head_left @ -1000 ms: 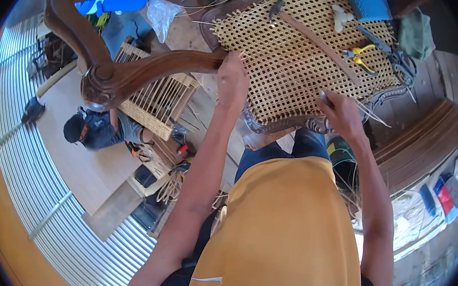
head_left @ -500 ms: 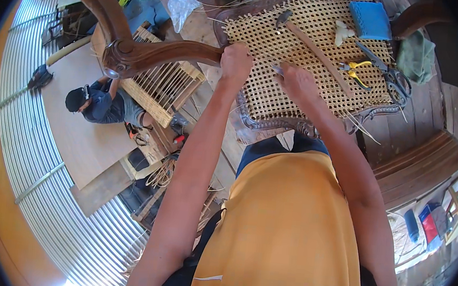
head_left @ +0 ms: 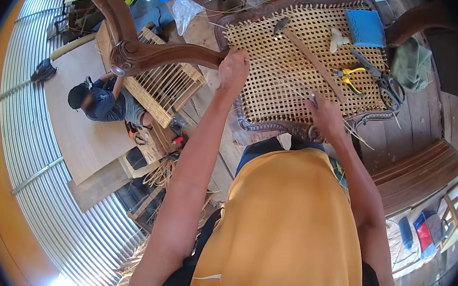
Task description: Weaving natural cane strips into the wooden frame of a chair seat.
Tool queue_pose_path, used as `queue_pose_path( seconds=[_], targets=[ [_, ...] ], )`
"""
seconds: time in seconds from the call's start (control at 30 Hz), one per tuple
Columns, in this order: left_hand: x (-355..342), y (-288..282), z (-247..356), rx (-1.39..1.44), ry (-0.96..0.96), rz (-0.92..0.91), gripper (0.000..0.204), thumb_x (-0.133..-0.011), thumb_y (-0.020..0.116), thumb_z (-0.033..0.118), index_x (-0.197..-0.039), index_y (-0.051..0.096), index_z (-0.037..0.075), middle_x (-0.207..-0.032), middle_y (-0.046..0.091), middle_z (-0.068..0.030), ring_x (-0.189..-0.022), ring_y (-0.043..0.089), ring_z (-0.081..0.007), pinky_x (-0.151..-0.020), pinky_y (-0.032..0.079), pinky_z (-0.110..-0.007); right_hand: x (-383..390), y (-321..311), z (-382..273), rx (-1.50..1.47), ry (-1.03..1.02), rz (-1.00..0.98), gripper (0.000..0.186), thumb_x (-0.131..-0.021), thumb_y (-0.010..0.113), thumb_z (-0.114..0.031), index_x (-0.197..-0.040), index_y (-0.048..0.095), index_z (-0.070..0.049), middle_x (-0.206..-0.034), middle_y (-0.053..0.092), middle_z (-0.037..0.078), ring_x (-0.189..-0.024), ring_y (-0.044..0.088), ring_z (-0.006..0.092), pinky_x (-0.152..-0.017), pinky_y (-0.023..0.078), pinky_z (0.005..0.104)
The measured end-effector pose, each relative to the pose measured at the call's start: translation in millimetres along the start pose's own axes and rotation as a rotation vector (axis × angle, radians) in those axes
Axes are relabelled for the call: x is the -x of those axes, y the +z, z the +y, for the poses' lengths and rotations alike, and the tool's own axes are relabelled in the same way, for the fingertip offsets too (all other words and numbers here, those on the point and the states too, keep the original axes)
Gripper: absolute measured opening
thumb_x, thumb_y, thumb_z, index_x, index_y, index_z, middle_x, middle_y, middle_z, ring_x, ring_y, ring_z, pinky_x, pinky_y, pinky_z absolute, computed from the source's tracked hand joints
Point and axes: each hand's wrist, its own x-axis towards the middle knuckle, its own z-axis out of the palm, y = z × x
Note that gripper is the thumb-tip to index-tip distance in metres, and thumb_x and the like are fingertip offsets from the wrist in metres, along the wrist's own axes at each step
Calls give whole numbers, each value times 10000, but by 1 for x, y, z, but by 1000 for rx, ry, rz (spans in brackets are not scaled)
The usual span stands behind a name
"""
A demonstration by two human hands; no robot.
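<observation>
A woven cane panel [head_left: 283,88] with an open mesh lies in a dark carved wooden frame [head_left: 260,126]. My left hand [head_left: 234,70] is closed at the panel's left edge, beside the end of a curved wooden leg [head_left: 182,53]; what its fingers pinch is hidden. Over the near right part of the panel, my right hand [head_left: 327,117] is closed around a small, thin thing with a shiny tip, too small to name. Faint, blurred pale lines cross the mesh between both hands.
On the panel lie a hammer [head_left: 313,56], yellow-handled pliers [head_left: 350,79], scissors [head_left: 390,92] and a blue pad [head_left: 365,28]. A green cloth [head_left: 412,63] sits at the right. Loose cane strands [head_left: 358,131] stick out nearby. Another person [head_left: 99,101] works at the left beside a slatted piece [head_left: 164,77].
My right hand has moved right and nearer to me, away from my left hand, with its shiny-tipped thing. My left hand stays at the panel's edge. The view has shifted slightly.
</observation>
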Motion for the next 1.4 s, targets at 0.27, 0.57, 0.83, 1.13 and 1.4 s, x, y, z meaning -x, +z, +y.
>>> queue_pose_path(
  seconds=[0.27,0.57,0.83,1.13,1.4],
  targets=[
    [2,0,-1,-7,19,-81,91,-786,604,16,-853,560,58,-877,557,-158,-788,587,-381,-674,478,-460,28,-13,12,-33,97,-14,302,-909,595,-276,-980,584,18,-718,622,246,-688,618,425,-582,470,481],
    [5,14,-24,101,126,57,50,-814,537,24,-846,575,28,-882,582,-166,-807,597,-357,-675,483,-447,34,-4,31,-9,146,14,298,-917,572,-299,-987,580,-10,-739,620,253,-717,609,439,-600,466,497],
    [51,27,81,380,537,-470,119,-792,653,207,-793,690,95,-775,643,-58,-818,601,-274,-777,476,-401,61,-37,4,-187,108,-75,314,-908,629,-258,-803,512,14,-564,395,71,-527,335,158,-491,339,343],
    [8,-75,70,1101,84,-649,157,-879,649,202,-927,680,56,-731,643,-40,-692,610,-104,-604,473,-281,107,-49,13,-27,472,-189,561,-984,343,-445,-833,607,26,-602,528,171,-557,536,281,-544,401,402],
    [-14,-86,51,857,82,-715,251,-887,646,267,-947,670,24,-677,614,-12,-629,587,-85,-554,442,-265,116,25,-32,-180,347,122,151,-918,501,-160,-889,528,-15,-648,540,131,-573,564,252,-556,448,370]
  ],
)
